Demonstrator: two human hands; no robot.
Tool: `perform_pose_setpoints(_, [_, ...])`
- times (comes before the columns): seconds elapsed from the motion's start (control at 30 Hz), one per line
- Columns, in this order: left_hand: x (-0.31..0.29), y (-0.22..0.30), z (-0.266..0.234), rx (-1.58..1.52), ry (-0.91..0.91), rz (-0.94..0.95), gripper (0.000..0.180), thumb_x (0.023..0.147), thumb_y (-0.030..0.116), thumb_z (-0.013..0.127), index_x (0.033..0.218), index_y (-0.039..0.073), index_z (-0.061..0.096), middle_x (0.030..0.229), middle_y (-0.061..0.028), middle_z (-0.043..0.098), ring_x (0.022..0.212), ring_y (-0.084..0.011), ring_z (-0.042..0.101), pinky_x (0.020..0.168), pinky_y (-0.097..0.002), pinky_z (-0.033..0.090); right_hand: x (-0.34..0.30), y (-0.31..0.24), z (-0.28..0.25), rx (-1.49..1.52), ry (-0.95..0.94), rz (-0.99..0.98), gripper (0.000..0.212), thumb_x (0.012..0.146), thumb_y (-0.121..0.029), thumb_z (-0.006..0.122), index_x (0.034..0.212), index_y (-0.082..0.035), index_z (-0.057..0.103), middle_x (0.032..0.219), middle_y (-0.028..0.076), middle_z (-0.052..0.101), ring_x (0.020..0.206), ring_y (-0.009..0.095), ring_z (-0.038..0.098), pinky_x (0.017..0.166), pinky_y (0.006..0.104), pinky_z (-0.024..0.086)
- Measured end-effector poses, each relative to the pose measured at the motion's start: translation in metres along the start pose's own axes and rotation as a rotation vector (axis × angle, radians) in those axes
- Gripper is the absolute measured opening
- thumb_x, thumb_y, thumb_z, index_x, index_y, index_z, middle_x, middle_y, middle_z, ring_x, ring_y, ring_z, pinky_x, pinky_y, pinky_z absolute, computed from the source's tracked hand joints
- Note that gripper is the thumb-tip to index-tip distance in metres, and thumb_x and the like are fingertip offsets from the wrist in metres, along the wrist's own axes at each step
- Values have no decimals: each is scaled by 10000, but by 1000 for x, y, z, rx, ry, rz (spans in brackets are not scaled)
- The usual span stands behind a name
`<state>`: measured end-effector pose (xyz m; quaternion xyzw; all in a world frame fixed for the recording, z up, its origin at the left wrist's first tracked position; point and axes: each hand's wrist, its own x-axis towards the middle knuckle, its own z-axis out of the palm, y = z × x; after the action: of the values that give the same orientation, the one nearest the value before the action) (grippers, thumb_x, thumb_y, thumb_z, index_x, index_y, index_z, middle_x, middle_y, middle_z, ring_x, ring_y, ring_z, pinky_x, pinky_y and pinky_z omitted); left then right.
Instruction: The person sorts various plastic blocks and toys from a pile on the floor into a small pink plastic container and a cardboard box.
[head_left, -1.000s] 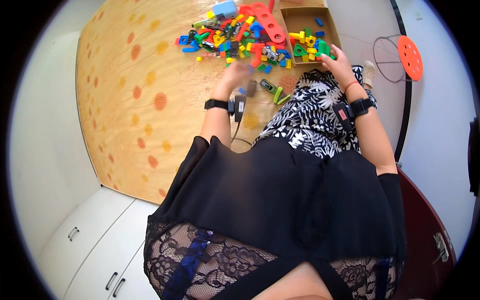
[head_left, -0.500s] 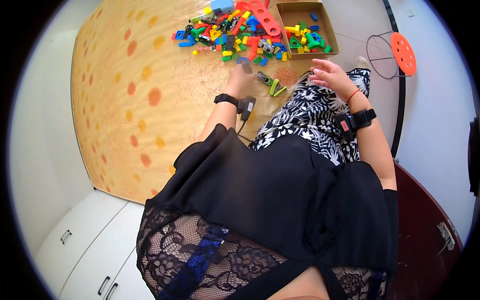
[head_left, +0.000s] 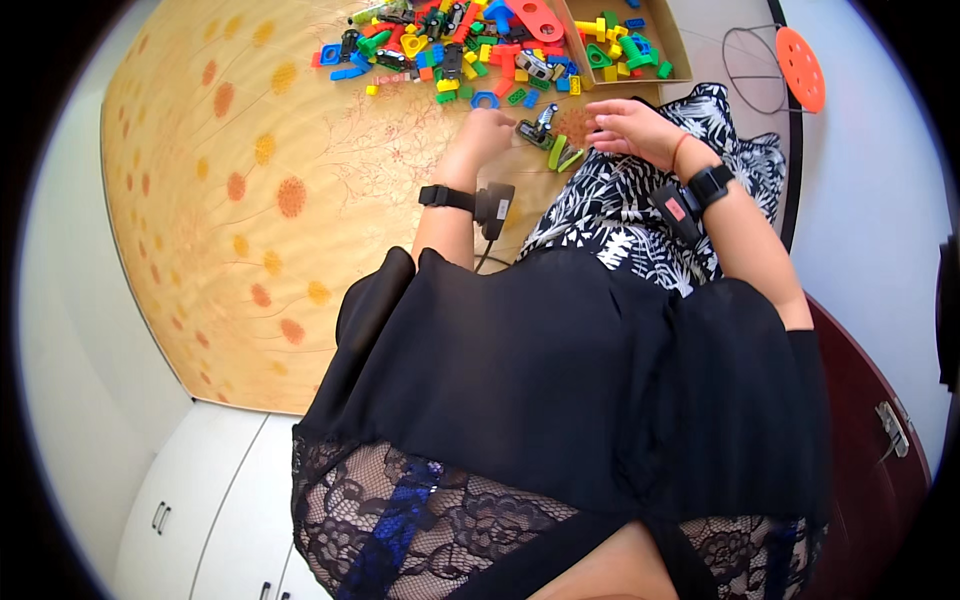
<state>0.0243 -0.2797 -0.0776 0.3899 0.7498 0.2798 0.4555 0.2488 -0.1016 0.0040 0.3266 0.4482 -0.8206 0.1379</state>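
My left hand (head_left: 488, 136) is over the patterned mat, its fingertips close beside a dark green toy car (head_left: 533, 133). Those fingers look loosely bent, and nothing shows in them. Another small dark toy car with a pale top (head_left: 546, 116) sits against the green one. Just right of them lies a bright lime-green toy piece (head_left: 563, 154). My right hand (head_left: 632, 131) hovers near my patterned trouser leg, fingers stretched out and holding nothing. Ahead of my left hand is a blue ring-shaped block (head_left: 485, 100).
A heap of coloured building blocks and toy cars (head_left: 455, 55) spreads across the far side of the mat (head_left: 220, 220). To its right stands an open cardboard box (head_left: 675, 72) with several blocks inside. An orange round seat on a wire frame (head_left: 801, 70) is at the far right.
A dark toy that was blurred in my left hand now appears beside the green car. The blue ring shows uncovered. My right hand has moved slightly left, and the view has shifted.
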Motion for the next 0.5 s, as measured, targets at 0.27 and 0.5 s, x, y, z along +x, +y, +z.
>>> perform_pose_setpoints(0.27, [-16,84,3,-299,169,170,354,793,156,728,1054,-11,556,926,-118,655,749,-170,645,657,-292,534,30,-1,25,112,31,118,409,927,-287,546,1211,1,482,1179,138,576,992,246,609,833,346,507])
perform_pose_setpoints(0.5, [9,104,15,-54,193,409,338,725,141,767,994,31,596,886,-76,618,686,-151,587,624,-281,501,-12,-13,-11,79,294,-46,322,949,-267,551,1163,-26,559,905,33,626,728,72,614,648,208,536])
